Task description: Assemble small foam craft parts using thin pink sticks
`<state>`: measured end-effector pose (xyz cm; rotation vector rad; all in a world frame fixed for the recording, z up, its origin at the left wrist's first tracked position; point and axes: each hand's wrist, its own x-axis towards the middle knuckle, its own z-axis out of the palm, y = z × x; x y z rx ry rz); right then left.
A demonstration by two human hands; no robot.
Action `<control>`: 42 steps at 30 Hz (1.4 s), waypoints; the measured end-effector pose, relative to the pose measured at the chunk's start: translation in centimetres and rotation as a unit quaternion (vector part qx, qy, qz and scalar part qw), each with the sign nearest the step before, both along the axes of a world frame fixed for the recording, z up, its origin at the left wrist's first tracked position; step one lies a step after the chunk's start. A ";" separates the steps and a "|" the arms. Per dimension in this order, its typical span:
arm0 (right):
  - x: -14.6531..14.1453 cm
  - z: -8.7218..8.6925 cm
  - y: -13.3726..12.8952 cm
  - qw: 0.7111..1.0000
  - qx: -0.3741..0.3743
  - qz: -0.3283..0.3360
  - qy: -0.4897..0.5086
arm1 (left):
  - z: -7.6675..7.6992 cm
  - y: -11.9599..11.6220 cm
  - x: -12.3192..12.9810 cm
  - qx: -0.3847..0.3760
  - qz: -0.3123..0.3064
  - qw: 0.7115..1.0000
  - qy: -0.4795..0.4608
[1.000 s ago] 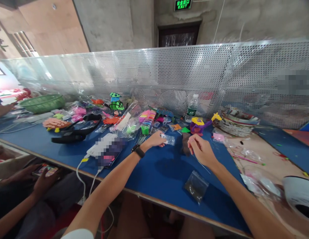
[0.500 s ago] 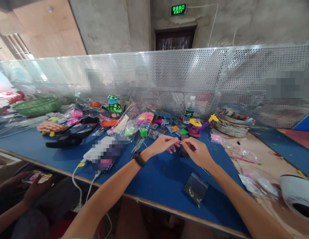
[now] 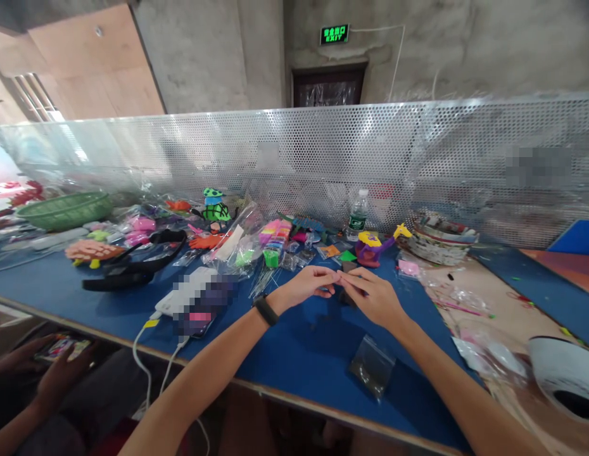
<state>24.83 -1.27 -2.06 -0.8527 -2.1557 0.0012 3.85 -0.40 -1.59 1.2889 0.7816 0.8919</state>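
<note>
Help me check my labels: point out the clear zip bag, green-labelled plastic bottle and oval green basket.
Clear zip bag with dark contents (image 3: 372,368), head view: its middle.
Clear plastic bottle with green label (image 3: 358,221), head view: the label.
Oval green plastic basket (image 3: 70,218), head view: near outer wall.

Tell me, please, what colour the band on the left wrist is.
The band is black; it shows best in the head view.

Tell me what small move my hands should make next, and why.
I'd probably draw the right hand slightly aside. It meets the left hand at the fingertips, and anything pinched there is too small to make out. The right hand also partly covers the brown piece, so a small shift would likely give you a clearer look at both.
</note>
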 end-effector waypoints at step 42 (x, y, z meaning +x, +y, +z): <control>0.7 4.0 -1.5 0.994 -0.030 -0.024 -0.100 | 2.0 0.6 -2.8 0.222 -0.032 0.944 0.244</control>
